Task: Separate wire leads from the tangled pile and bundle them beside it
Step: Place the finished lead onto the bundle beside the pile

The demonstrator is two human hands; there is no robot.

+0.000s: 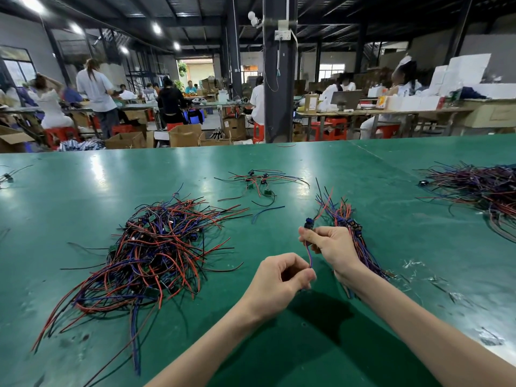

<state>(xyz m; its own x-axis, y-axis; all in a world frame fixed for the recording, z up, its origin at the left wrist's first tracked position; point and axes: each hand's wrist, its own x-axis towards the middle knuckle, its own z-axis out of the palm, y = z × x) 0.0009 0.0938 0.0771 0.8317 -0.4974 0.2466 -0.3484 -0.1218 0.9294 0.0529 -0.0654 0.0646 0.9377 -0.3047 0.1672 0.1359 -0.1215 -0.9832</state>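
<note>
While the tangled pile point(156, 252) sprawls on the green table point(83, 191) at left, the left hand point(279, 280) pinches the lower end of one wire lead point(309, 255) (red and blue), the right hand point(332, 247) pinches it below its dark connector, and the bundle point(354, 233) lies just beyond.

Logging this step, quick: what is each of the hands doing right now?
Left hand: closed, pinching the lower end of a wire lead.
Right hand: closed, pinching the same lead just below its connector.

Green table point(83, 191); cardboard boxes point(184, 135); red stools point(258, 132)
</note>
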